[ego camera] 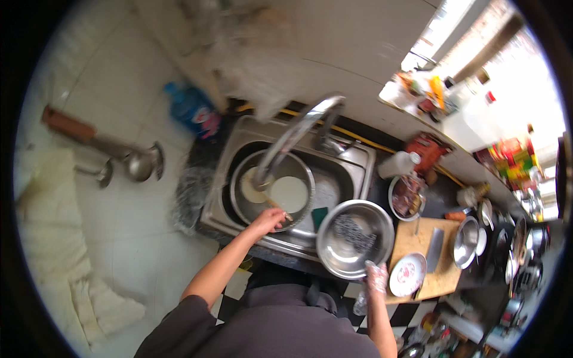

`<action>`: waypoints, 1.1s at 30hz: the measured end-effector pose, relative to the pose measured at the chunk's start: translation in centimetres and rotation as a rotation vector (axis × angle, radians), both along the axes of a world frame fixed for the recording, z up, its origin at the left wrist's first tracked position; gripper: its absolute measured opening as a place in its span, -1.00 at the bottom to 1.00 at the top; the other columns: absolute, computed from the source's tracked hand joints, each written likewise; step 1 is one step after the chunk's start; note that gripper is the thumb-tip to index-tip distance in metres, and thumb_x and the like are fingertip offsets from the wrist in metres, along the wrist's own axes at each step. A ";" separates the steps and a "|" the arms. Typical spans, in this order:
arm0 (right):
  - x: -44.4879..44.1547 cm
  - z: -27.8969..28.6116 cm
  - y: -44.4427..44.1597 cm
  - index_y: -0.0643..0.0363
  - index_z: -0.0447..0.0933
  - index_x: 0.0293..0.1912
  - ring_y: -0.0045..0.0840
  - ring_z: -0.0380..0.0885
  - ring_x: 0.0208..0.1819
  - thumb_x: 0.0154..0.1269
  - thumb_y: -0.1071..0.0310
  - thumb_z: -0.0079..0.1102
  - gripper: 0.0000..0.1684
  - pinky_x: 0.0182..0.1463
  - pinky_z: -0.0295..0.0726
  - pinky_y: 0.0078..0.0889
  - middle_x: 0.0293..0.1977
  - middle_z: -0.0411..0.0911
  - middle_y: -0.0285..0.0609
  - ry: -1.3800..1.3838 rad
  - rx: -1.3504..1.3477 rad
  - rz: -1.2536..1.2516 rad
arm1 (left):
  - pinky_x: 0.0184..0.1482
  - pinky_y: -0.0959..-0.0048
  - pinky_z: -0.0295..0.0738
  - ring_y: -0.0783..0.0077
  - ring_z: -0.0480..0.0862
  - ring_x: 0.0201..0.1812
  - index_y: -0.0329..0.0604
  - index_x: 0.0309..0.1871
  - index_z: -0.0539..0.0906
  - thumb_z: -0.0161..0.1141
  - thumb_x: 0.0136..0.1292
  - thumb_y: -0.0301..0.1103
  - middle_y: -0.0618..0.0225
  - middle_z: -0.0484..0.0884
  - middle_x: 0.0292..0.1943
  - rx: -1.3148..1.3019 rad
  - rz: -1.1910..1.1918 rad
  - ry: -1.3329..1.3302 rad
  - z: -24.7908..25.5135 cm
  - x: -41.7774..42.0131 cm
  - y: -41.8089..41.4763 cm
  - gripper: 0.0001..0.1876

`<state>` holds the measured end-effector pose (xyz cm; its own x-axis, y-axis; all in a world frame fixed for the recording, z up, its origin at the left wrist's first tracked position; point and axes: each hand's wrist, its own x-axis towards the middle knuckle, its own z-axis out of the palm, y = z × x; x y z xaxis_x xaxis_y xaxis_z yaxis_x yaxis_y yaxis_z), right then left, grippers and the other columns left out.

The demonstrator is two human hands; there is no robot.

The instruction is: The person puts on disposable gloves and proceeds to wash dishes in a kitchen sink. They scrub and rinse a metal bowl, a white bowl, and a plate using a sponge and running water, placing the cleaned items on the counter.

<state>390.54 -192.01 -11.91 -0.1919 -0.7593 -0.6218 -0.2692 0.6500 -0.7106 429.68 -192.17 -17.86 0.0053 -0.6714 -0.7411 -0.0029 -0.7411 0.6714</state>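
My left hand (267, 222) is at the near rim of a steel basin (310, 179) in the sink, its fingers closed on a small, thin brownish item that I cannot identify. Inside that basin are a pale round dish (289, 194) and a second yellowish round thing (254, 185), partly behind the faucet spout (286, 134). In a clear plastic glove, my right hand (376, 273) grips the near rim of a second steel basin (333, 264). A dark, speckled mesh-like cloth or scrubber (355, 233) lies in it. A green scouring pad (319, 218) is between the basins.
Right of the sink, a wooden cutting board (441, 286) bears a cleaver (435, 250) and a floral plate (408, 274). Beyond it stand a bowl of meat (405, 197) and a steel bowl (466, 243). A blue bottle (194, 112) stands left of the sink; ladles (138, 164) hang on the wall.
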 end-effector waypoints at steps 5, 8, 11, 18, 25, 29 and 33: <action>4.4 0.5 0.7 0.16 0.43 0.03 -0.56 0.50 -0.55 0.16 0.28 0.14 -0.58 -0.47 0.53 -0.42 -0.43 0.56 -0.20 0.100 -0.036 0.116 | -0.31 0.48 0.58 0.52 0.59 -0.18 -0.17 0.25 0.33 0.10 0.29 0.04 0.31 0.55 -0.04 -0.013 -0.100 0.261 6.3 -6.5 0.4 -0.39; 5.5 2.0 0.0 0.11 0.39 0.14 -0.57 0.50 -0.53 0.23 0.18 0.14 -0.50 -0.43 0.54 -0.46 -0.42 0.56 -0.23 -0.059 0.056 0.156 | -0.38 0.48 0.60 0.49 0.64 -0.36 -0.31 -0.01 0.50 0.08 0.23 -0.37 0.30 0.63 -0.31 0.049 -0.029 0.273 4.4 -6.0 1.7 -0.70; 3.5 2.1 -1.9 0.17 0.34 0.22 -0.54 0.56 -0.34 0.27 0.14 0.16 -0.42 -0.29 0.57 -0.44 -0.28 0.57 -0.19 -0.254 0.050 0.159 | -0.38 0.44 0.62 0.44 0.67 -0.35 -0.32 -0.04 0.51 0.05 0.23 -0.46 0.28 0.64 -0.31 0.123 0.074 0.297 4.4 -4.4 3.1 -0.75; 4.1 1.4 -12.2 0.09 0.45 0.08 -0.13 0.52 -0.03 0.11 0.30 0.18 -0.51 0.05 0.50 -0.23 -0.02 0.51 0.02 0.801 -0.789 0.695 | -0.34 0.44 0.59 0.47 0.65 -0.32 -0.27 -0.03 0.51 0.02 0.21 -0.46 0.32 0.63 -0.27 0.089 0.204 0.253 5.8 -4.1 5.9 -0.74; 4.2 -2.1 -12.4 0.11 0.49 -0.05 -0.20 0.57 -0.27 0.12 0.38 0.07 -0.65 -0.24 0.57 -0.19 -0.24 0.54 -0.01 0.892 -0.623 0.806 | -0.36 0.42 0.57 0.43 0.64 -0.36 -0.31 -0.10 0.51 0.04 0.19 -0.46 0.27 0.63 -0.31 0.119 0.261 0.195 5.3 -4.5 7.9 -0.78; 2.2 -1.3 -10.3 0.22 0.45 -0.03 -0.06 0.51 -0.11 0.06 0.32 0.22 -0.56 0.03 0.46 -0.11 -0.19 0.52 0.07 0.632 -0.704 0.316 | -0.42 0.50 0.53 0.49 0.62 -0.42 -0.27 -0.10 0.52 0.03 0.20 -0.45 0.32 0.63 -0.34 0.125 0.270 0.188 4.8 -4.9 8.0 -0.79; 1.4 -3.5 -11.6 0.26 0.47 -0.06 -0.03 0.49 -0.10 0.05 0.26 0.26 -0.55 0.01 0.45 -0.11 -0.15 0.52 0.10 0.749 -0.693 0.096 | -0.37 0.45 0.57 0.45 0.65 -0.38 -0.29 -0.11 0.52 0.04 0.20 -0.45 0.28 0.64 -0.34 0.133 0.292 0.200 5.3 -5.4 7.6 -0.79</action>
<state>391.91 -203.63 -15.42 -0.2701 -0.9387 0.2144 -0.8276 0.1125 -0.5499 424.30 -184.60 -12.56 0.0291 -0.5610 -0.8273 0.3430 -0.7718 0.5354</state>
